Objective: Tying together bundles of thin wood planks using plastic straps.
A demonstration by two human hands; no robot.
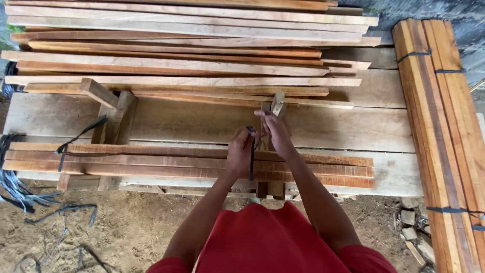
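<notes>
Seen from above: the left hand [241,151] is clenched on a black plastic strap [251,154], which hangs straight down over a short bundle of reddish wooden slats [192,163] lying directly beneath both hands. The right hand [277,129] pinches the upper end of the same strap just beyond the left, close to a small upright wooden post [277,103]. The bundle rests on the worktop [212,121], a broad pale plank; a second strap [76,141] already binds it well to the left of the hands. Beyond the hands lies a loose stack of long boards [177,55]; far to the right, a strapped bundle of orange boards [439,126]. Risk, as a judgement: the strap may slip through the fingers or be pulled askew, leaving the slats slack and liable to slide apart. No packages, labels or signs are visible; cut strap scraps [55,210] lie on the sandy ground [126,227] to the lower left.
</notes>
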